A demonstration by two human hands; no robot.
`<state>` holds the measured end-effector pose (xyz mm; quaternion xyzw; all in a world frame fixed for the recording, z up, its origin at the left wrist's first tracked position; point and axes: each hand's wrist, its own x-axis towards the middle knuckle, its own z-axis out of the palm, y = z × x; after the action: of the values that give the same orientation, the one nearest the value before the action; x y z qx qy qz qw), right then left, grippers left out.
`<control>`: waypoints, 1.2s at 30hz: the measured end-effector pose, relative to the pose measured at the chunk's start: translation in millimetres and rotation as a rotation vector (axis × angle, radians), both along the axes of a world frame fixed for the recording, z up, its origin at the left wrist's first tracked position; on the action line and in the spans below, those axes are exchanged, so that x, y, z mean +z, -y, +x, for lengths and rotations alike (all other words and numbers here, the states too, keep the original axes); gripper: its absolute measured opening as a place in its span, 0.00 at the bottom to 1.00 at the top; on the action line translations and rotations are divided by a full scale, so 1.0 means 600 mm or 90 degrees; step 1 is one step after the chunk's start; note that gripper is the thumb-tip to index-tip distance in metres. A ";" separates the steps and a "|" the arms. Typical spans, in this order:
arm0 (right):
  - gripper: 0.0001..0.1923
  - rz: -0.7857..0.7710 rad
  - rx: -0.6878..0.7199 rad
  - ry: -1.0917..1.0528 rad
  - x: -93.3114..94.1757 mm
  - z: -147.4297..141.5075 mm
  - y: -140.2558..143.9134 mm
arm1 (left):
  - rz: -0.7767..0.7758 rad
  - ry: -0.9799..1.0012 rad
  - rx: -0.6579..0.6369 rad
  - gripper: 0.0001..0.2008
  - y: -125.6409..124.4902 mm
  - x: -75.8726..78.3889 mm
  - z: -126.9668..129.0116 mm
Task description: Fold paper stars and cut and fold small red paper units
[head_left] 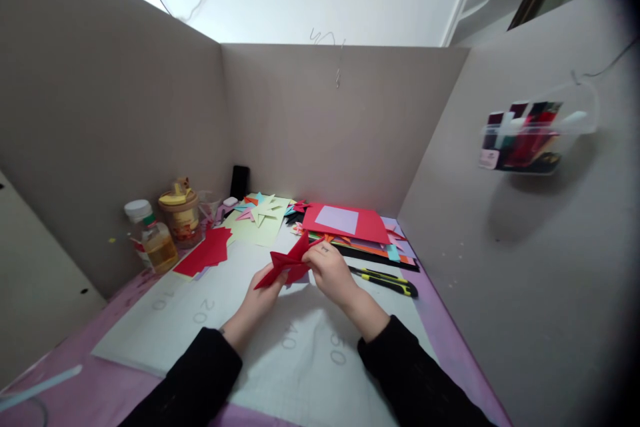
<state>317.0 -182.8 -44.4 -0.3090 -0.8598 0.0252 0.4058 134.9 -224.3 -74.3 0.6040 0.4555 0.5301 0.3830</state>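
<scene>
Red folded paper (289, 261) at frame ctr, long axis lower-left to upper-right; left hand (264, 295) pinches low end, right hand (331, 271) closed on upper pt, apparently equally near, above cutting mat (165, 333).

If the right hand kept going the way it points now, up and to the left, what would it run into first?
Probably the pale green sheet with paper stars, once past the red folded paper that the right hand holds together with the left hand. Depth is unclear.

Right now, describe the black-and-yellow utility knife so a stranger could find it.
Start at the white gridded cutting mat on the pink table. Just beyond the right hand, below the stack of coloured paper sheets, lies the black-and-yellow utility knife: the only slim, hard tool among paper.
</scene>
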 end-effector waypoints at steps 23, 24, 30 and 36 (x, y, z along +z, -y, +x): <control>0.12 0.337 -0.086 0.072 -0.040 -0.016 0.017 | -0.029 0.121 -0.007 0.14 0.002 0.007 0.002; 0.14 0.330 -0.079 0.061 -0.043 -0.018 0.018 | -0.028 0.127 0.001 0.14 0.002 0.009 0.002; 0.09 0.209 -0.030 -0.064 -0.055 -0.023 0.020 | -0.012 0.090 0.046 0.14 -0.001 0.007 -0.005; 0.13 0.181 0.007 -0.103 -0.067 -0.022 0.010 | -0.006 0.089 0.023 0.15 0.000 0.005 -0.003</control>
<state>303.9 -188.9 -84.7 -0.2409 -0.8208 -0.0693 0.5132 133.1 -224.5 -71.1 0.5552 0.4410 0.5759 0.4070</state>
